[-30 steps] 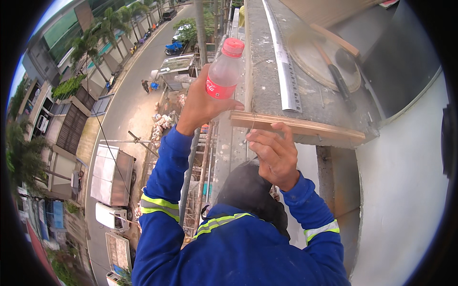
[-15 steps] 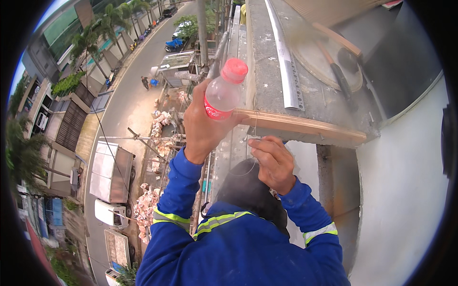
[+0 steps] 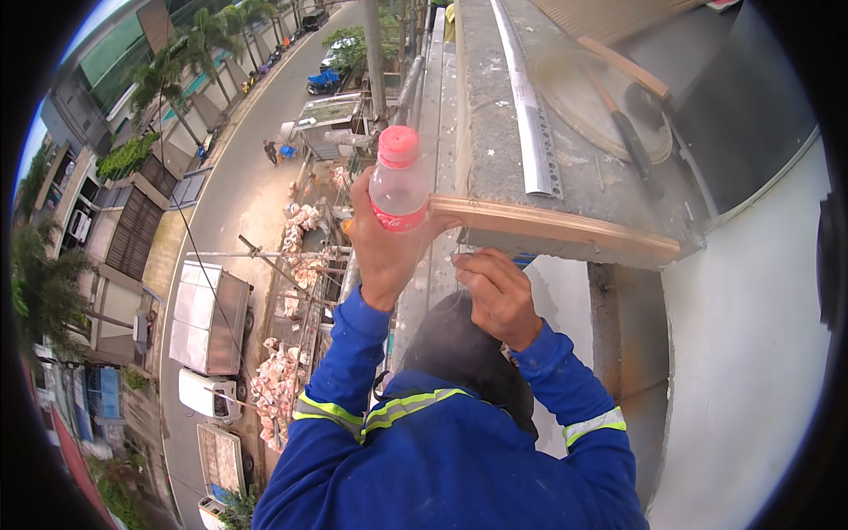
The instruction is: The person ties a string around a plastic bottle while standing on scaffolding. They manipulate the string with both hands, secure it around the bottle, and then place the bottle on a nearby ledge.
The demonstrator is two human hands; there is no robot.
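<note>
My left hand (image 3: 382, 252) is raised and shut on a clear plastic bottle (image 3: 397, 187) with a red cap and red label, held upright against the left end of a wooden board (image 3: 565, 231). The board lies along the edge of a grey concrete ledge (image 3: 495, 132). My right hand (image 3: 496, 296) sits just under the board with its fingers curled tight; what they pinch is too small to make out. Both arms wear blue sleeves with reflective bands.
On the ledge lie a long metal angle strip (image 3: 528, 115), a round pale disc (image 3: 587, 97) and a long-handled tool (image 3: 632, 146). A white wall (image 3: 751, 371) fills the right. Far below on the left are a street, parked trucks (image 3: 208, 322), scaffold poles (image 3: 291, 258) and heaps of sacks.
My left hand has lowered the bottle until it sits beside the board's left end. My right hand has stayed under the board, shifting only slightly.
</note>
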